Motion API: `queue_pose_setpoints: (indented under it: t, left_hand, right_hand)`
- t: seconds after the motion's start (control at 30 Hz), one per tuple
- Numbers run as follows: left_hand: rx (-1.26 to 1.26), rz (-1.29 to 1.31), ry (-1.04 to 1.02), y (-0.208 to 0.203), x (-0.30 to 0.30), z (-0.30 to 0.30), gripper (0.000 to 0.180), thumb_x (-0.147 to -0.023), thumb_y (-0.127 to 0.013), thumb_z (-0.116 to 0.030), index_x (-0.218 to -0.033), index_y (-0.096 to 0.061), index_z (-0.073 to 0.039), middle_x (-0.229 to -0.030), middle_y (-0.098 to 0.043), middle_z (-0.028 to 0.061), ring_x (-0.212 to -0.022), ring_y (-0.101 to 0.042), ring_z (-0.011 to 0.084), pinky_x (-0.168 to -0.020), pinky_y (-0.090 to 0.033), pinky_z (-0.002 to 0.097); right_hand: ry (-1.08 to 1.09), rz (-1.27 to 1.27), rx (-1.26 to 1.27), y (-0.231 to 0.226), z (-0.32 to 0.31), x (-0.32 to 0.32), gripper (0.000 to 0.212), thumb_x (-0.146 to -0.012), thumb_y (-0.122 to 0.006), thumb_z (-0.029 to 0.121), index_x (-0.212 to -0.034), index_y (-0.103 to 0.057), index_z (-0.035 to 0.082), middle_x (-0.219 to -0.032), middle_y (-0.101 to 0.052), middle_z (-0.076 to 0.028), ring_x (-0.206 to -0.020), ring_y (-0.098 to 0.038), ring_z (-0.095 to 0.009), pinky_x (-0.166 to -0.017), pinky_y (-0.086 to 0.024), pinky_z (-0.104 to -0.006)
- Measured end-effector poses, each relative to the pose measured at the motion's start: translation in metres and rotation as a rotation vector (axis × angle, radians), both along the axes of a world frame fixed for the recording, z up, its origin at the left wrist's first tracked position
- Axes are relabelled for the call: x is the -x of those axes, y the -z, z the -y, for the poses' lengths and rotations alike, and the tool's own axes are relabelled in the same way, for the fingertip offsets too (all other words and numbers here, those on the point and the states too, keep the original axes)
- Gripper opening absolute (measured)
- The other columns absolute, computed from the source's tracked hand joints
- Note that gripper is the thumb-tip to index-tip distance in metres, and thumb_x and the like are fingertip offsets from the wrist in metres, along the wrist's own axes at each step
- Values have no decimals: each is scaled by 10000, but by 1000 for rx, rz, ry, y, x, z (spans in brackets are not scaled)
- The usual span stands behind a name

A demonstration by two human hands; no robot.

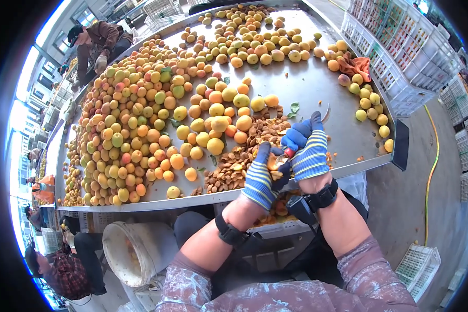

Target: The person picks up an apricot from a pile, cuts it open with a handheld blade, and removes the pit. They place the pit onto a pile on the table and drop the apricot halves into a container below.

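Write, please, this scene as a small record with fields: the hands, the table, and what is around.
Left hand: striped glove, holding cut fruit
Right hand: striped glove, gripping a tool with a curved blade
Table: metal, with raised rim
Fruit pile: yellow, orange and greenish, mostly left and far side
Pits: brown heap, beside the left hand
Cloth: orange, near the right edge
Bucket: white, at lower left
Crates: white, stacked beyond the right edge
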State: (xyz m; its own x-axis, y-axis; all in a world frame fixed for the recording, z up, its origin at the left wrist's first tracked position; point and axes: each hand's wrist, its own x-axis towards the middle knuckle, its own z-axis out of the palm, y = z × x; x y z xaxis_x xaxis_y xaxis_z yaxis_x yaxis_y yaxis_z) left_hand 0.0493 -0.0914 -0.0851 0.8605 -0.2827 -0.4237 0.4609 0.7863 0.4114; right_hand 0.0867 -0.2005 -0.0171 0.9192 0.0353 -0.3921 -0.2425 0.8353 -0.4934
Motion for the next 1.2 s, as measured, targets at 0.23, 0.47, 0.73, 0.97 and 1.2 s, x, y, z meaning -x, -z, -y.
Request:
queue_pose_setpoints:
  t: [0.23,0.47,0.73,0.97,1.2]
  left_hand:
    - [348,-217,-19,-27,-14,-18,359,-955,-519,-446,-925,-505,-88,-633,-420,6,-484,-356,128,-435,-324,242]
    - [-927,669,-435,-30,-16,-33,270,-994,-510,-352,-1014,-480,-84,-802,-503,11,-726,-457,89,-681,-419,245]
    - [-983,661,278,-44,21,-55,158,-906,-524,-75,-1065,-522,-66,-862,-571,21,-792,-539,106,-717,-449,251]
    - [-1190,1010,833,-41,59,-40,284,-862,-591,-23,-1141,-613,-68,-1014,-678,95,-931,-662,236,-796,-519,306]
    - [-1308,831,823,-68,36,-63,326,-851,-624,-33,-1176,-600,-55,-1056,-668,129,-962,-657,263,-811,-510,320]
  right_hand:
    - [60,109,-3,18,19,-10,516,-976,-475,471,-581,-283,200,-537,-225,71,-460,-224,-89,-455,-222,-270]
    - [45,284,89,8,12,-7,482,-978,-492,455,-607,-301,213,-534,-219,81,-425,-253,-65,-395,-268,-262]
    - [-106,255,491,5,9,-2,145,-955,-563,216,-877,-506,108,-604,-414,58,-433,-373,-32,-339,-333,-205]
    - [-139,498,1104,26,-1,5,238,-908,-659,207,-891,-566,-11,-596,-562,-74,-481,-545,-138,-449,-428,-317]
    - [31,755,1593,49,5,6,189,-926,-624,152,-968,-548,-15,-752,-638,-122,-644,-609,-193,-585,-482,-331]
